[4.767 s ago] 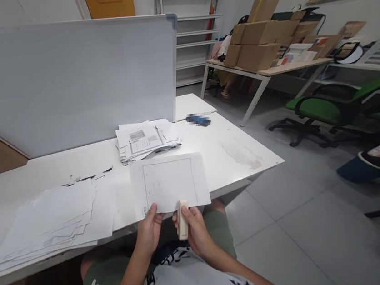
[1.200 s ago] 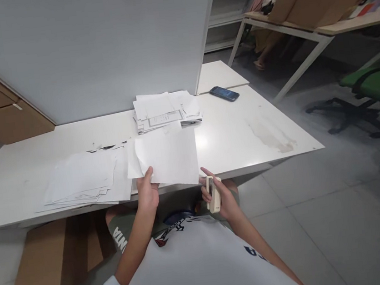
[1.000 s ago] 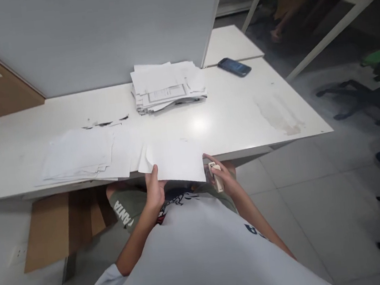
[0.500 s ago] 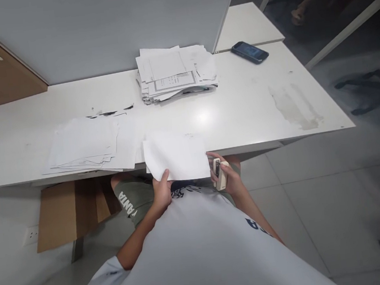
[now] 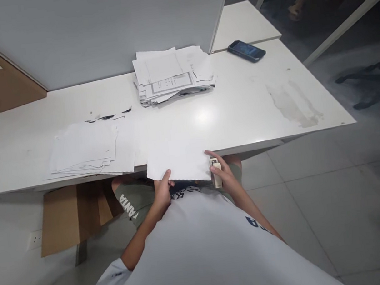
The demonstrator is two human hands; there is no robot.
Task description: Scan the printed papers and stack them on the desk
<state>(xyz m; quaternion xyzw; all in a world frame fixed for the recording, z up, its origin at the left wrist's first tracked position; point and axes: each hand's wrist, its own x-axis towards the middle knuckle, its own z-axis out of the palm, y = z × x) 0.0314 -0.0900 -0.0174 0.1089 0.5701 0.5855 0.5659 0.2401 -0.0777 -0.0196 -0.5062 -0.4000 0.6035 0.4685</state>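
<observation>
My left hand [image 5: 163,189] pinches the near left edge of white paper [image 5: 179,164], thumb on top. The paper juts past the table's front edge, over my lap. In my right hand [image 5: 225,175] is a small cream stapler [image 5: 216,176], held upright by the paper's right edge. The index finger of that hand reaches out to the paper's right side. Left of the held paper, a loose stack of white sheets [image 5: 83,145] lies near the table edge.
A thick pile of printed papers [image 5: 172,78] sits at the back of the white table [image 5: 241,109], against a grey panel [image 5: 111,28]. A phone [image 5: 247,51] lies back right. Below the table stands a cardboard box [image 5: 60,221]. Another person's hand [image 5: 294,12] shows far right.
The paper's raised left part has flattened out. My right hand has turned the stapler more upright and closed its grip around it. The view has shifted slightly.
</observation>
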